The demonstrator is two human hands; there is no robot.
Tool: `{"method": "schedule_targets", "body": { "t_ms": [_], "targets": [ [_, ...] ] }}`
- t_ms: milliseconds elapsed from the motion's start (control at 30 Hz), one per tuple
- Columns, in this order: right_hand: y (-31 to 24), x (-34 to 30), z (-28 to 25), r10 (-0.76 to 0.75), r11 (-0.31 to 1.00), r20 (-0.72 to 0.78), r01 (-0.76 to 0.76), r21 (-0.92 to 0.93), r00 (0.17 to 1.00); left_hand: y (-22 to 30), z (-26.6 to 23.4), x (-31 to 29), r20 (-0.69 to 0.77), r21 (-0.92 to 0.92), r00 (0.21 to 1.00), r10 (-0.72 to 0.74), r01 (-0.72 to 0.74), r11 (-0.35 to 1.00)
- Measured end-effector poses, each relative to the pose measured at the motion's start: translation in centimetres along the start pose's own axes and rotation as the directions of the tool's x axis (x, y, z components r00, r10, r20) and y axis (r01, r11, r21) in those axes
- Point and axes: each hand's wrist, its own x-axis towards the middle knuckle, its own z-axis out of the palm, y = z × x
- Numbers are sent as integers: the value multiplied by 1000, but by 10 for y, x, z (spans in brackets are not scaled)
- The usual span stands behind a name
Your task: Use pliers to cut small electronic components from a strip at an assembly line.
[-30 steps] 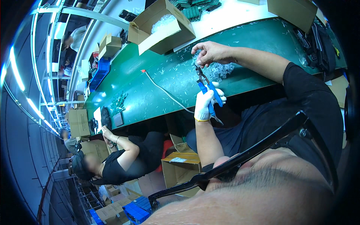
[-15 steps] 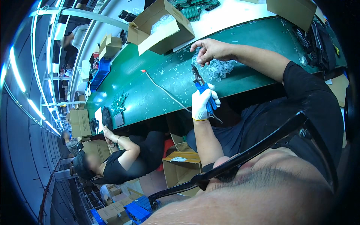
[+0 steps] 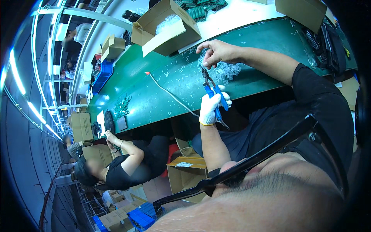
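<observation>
My left hand (image 3: 210, 107), in a white glove with a yellow cuff, is closed around the handles of blue-handled pliers (image 3: 207, 83). The handles stand apart, and the jaws point up to the fingertips of my right hand (image 3: 218, 53). That hand is bare and reaches in from the right, thumb and fingers curled together. Whatever they pinch is too small to make out. Beneath and beside the right hand lies a heap of small clear plastic pieces (image 3: 228, 71) on the green tabletop (image 3: 154, 98).
An open cardboard box (image 3: 170, 40) holding clear pieces stands at the far side. Clear scraps litter the table. A grey cable (image 3: 170, 94) with a red tip crosses it. A co-worker (image 3: 123, 166) sits at left by a green pile (image 3: 123, 106). An empty-looking carton (image 3: 187, 178) is below the table.
The pliers and my left hand have shifted slightly right and nearer to me, and the handles are spread wider. My right hand keeps its place. The co-worker's hands have moved a little.
</observation>
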Motion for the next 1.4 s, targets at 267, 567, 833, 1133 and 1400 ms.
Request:
{"method": "schedule_targets", "body": {
  "t_ms": [267,567,833,1133,1400],
  "targets": [
    [-5,-2,3,-25,1000,9,25,-6,1000,2,4,-2,-14,11,1000,5,-5,1000],
    [-6,0,-1,-32,999,19,32,-1,999,10,18,-5,-153,179,988,21,7,984],
    [5,9,-19,-66,974,96,85,-210,993,2,-3,0,-142,-93,983,113,-127,988],
    [19,11,-26,19,632,180,128,-764,984,6,-19,-3,-161,-513,938,306,-344,787],
    [42,57,14,-319,404,195,319,-857,928,10,-19,-6,-319,-461,928,190,-327,825]
  ]
}}
